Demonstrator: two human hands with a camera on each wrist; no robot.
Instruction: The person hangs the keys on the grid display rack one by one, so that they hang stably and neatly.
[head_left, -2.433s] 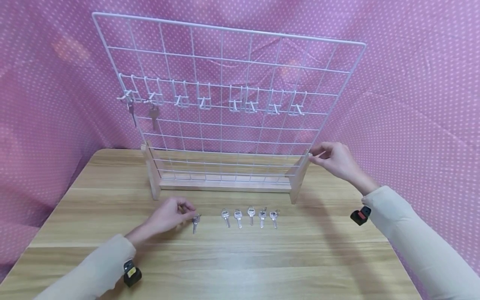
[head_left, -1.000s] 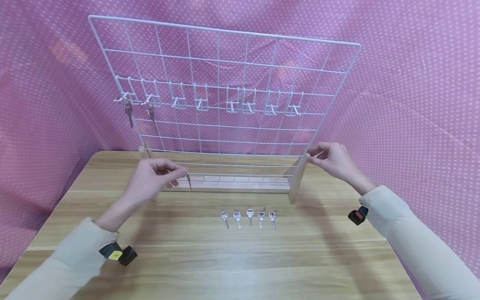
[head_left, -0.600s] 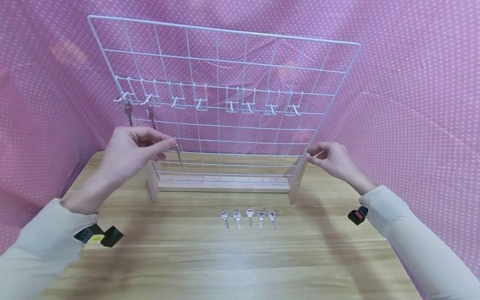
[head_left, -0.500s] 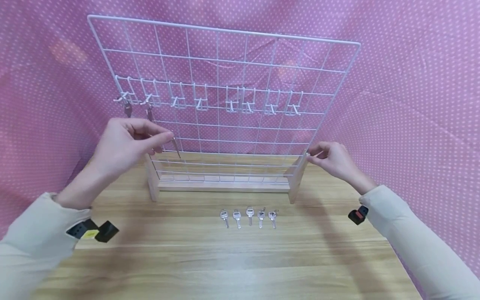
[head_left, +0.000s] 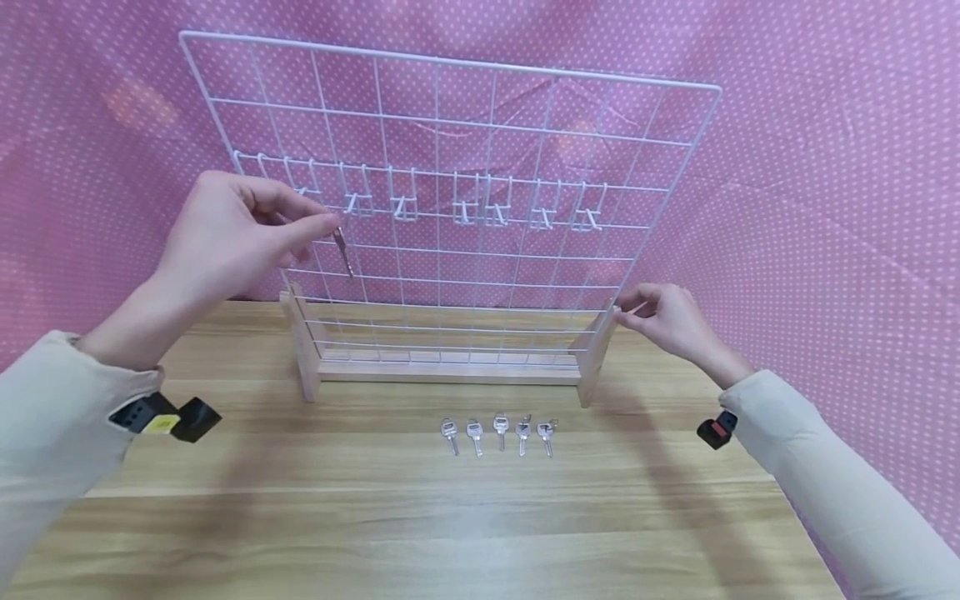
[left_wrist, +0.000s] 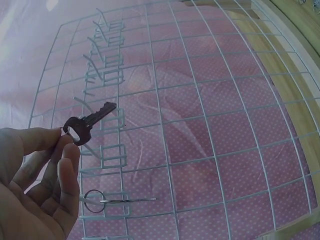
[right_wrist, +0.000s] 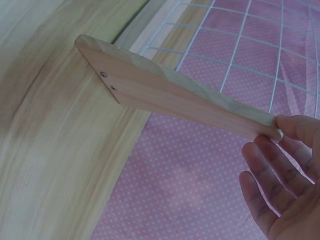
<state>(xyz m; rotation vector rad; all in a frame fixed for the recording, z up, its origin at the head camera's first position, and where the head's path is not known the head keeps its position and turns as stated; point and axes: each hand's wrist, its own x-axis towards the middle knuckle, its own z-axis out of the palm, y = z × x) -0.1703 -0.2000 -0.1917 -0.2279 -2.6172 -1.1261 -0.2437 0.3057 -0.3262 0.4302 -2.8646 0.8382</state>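
My left hand (head_left: 225,229) pinches a small metal key (head_left: 343,252) between thumb and fingertips, raised in front of the white wire grid (head_left: 437,250) near its third hook (head_left: 357,202) from the left. In the left wrist view the key (left_wrist: 97,116) points its toothed blade up and right, towards the row of hooks. A second key (left_wrist: 130,201) hangs by its ring from a hook below the hand. My right hand (head_left: 667,318) grips the top of the rack's wooden right support (right_wrist: 175,92) between thumb and fingers. The left hand hides the leftmost hooks in the head view.
Several keys (head_left: 500,422) lie in a row on the wooden table (head_left: 480,517), in front of the rack's wooden base bar (head_left: 450,372). More white hooks (head_left: 497,214) line the grid to the right. Pink dotted cloth (head_left: 825,208) surrounds the table.
My left hand picked up the leftmost key from the table and carried it up and left to hook height, now covering the hung keys. The right hand has stayed on the support.
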